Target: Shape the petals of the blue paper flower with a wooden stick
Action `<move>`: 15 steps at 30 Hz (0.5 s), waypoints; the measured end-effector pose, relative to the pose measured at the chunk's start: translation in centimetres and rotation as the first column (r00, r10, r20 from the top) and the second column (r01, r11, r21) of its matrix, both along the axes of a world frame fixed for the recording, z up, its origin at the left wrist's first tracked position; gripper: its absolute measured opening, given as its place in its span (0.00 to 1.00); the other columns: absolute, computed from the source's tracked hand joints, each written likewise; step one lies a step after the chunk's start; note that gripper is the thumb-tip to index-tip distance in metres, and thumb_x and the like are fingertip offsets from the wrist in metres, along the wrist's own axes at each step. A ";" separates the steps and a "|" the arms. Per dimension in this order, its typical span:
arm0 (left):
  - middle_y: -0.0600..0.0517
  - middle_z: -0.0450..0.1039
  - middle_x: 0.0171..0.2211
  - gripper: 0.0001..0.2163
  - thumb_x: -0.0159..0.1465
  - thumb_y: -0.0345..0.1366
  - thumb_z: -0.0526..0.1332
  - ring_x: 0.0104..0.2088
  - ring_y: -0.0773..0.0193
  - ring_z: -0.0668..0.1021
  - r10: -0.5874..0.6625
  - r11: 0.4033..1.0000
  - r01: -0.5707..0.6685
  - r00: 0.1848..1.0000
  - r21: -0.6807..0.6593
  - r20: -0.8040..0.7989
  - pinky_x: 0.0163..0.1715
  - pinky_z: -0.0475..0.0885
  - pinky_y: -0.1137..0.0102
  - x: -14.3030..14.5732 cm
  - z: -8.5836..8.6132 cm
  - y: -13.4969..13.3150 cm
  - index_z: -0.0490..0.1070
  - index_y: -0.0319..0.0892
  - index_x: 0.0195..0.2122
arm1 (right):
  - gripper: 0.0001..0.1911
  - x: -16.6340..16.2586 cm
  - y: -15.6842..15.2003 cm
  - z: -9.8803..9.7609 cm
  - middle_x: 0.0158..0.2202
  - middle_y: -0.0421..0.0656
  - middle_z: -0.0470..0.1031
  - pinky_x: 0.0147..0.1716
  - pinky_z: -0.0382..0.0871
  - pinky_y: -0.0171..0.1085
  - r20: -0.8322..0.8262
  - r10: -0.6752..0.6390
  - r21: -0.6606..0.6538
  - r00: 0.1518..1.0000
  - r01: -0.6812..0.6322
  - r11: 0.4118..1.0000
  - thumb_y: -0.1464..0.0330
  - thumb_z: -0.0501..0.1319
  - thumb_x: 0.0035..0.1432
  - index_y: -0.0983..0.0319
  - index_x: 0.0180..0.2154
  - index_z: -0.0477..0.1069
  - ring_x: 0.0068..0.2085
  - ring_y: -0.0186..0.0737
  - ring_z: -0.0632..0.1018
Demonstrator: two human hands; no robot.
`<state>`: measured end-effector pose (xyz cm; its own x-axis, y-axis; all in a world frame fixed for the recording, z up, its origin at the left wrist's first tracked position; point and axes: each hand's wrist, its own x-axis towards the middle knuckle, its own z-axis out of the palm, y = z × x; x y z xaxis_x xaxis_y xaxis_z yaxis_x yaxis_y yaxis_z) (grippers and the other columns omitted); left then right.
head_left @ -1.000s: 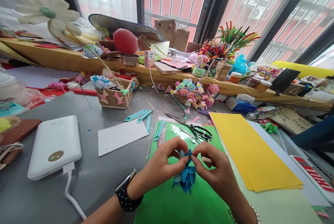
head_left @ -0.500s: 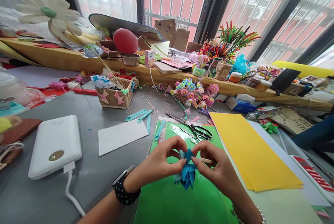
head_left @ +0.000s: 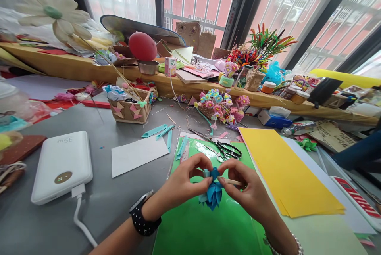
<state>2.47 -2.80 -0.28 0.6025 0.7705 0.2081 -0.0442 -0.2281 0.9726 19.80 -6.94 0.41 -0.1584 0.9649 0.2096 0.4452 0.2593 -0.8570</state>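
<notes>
A blue folded-paper flower (head_left: 214,197) with pointed petals hangs over a shiny green folder (head_left: 193,233). My left hand (head_left: 192,179), with a black dotted watch strap at the wrist, pinches its upper part between thumb and fingertips. My right hand (head_left: 248,183) is closed around a thin pale wooden stick (head_left: 233,182), whose tip meets the blue paper close to my left thumb. The right fingertips also reach the top of the flower, and my fingers hide part of it. Black-handled scissors (head_left: 230,151) and a smaller silver pair (head_left: 219,157) lie just beyond.
Light blue folded strips (head_left: 169,140) lie by a white paper (head_left: 139,156). To the left sits a white power bank (head_left: 64,160) with a cable; yellow sheets (head_left: 291,171) spread out on the right. Behind stand a decorated box (head_left: 127,112) and a bunch of small flowers (head_left: 217,106).
Both hands stay almost in place on the flower and the stick. The flower has risen and tilted very slightly. The rest of the view shifts only a little with the camera.
</notes>
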 end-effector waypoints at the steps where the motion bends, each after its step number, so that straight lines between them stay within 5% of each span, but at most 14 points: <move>1: 0.54 0.62 0.31 0.04 0.57 0.30 0.57 0.32 0.68 0.68 -0.003 1.000 0.003 1.000 -0.010 0.009 0.29 0.65 0.74 0.0 -0.1 0.0 0.64 0.40 0.33 | 0.05 0.0 0.0 0.0 0.20 0.34 0.57 0.18 0.52 0.30 -0.005 0.001 -0.005 1.000 -0.001 1.000 0.70 0.58 0.50 0.62 0.32 0.67 0.22 0.29 0.58; 15: 0.53 0.64 0.31 0.04 0.56 0.29 0.57 0.33 0.66 0.69 0.058 0.997 -0.057 0.998 0.048 -0.012 0.30 0.67 0.74 0.4 -0.3 -0.1 0.65 0.40 0.33 | 0.05 -0.2 -0.1 -0.4 0.22 0.34 0.57 0.19 0.54 0.30 0.040 -0.064 0.029 0.997 0.063 0.998 0.72 0.57 0.49 0.61 0.31 0.66 0.22 0.30 0.58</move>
